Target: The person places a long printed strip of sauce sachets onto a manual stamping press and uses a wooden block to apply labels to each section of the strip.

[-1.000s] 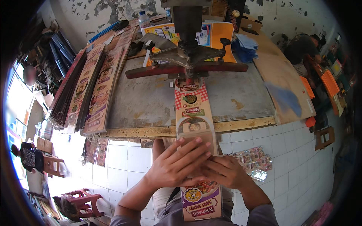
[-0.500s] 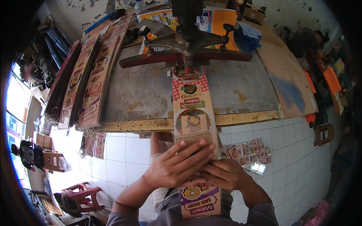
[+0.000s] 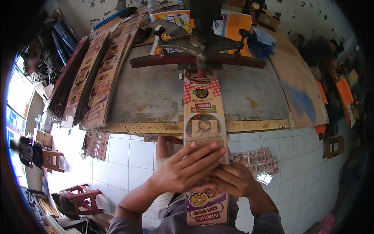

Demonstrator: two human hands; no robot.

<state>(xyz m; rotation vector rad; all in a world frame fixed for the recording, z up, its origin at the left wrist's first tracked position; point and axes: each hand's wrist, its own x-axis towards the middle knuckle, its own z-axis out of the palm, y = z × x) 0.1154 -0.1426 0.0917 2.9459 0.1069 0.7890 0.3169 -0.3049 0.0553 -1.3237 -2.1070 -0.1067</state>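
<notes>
A long printed cardboard strip (image 3: 203,108) runs from beneath a metal press (image 3: 198,52) over the table's near edge to my torso. Its lower part (image 3: 206,212) is purple and cream. My left hand (image 3: 187,167) lies across the strip with its fingers stretched out flat. Beneath and just beyond its fingertips is a low stack of brown card pieces (image 3: 204,141); the stack's lower part is hidden. From the right, my right hand (image 3: 233,177) reaches in with straight fingers, their tips tucked under my left hand. Nothing shows in its grip.
Bundles of long printed strips (image 3: 105,78) lie on the table's left, their ends over the edge. Blue sheets (image 3: 263,41) sit at the far right. Below, printed sheets in clear wrapping (image 3: 257,160) lie on the tiled floor. A red stool (image 3: 82,199) stands at lower left.
The table and press appear slightly further right in the view, as the camera has shifted. My hands hold nearly the same pose on the strip and stack.
</notes>
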